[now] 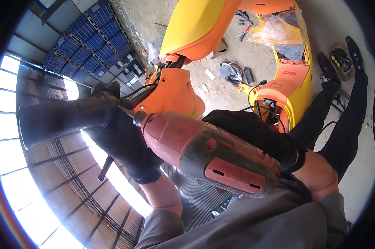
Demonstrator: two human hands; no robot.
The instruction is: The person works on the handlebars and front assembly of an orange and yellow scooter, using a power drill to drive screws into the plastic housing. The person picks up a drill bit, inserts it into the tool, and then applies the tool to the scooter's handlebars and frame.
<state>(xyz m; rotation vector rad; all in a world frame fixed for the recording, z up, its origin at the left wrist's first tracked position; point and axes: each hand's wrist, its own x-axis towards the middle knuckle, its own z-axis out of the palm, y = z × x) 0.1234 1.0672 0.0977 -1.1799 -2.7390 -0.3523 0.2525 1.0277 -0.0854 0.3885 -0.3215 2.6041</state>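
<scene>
A red and black power screwdriver (pixel 204 153) is in my black-gloved right hand (pixel 254 133). Its handle is hidden behind its body, on the side where my fingers close. The thin bit (pixel 126 110) points left at the inner end of a black handlebar grip (pixel 62 120). My left hand (pixel 127 143), gloved in black too, wraps round the handlebar at that inner end, with fingertips showing above it. Whether the bit sits in a screw is too small to tell. A dark lever (pixel 106 168) sticks out below the grip. Beside the bit stands the scooter's orange front panel (pixel 173 93).
Yellow and orange scooter bodywork (pixel 293 93) with loose black cables stretches to the right. Clear plastic wrap (pixel 276 31) covers part of it. Tools and parts (pixel 233 72) lie on the concrete floor. A box of parts (pixel 341 62) stands between my shoes. Blue crates (pixel 89 41) are stacked far off.
</scene>
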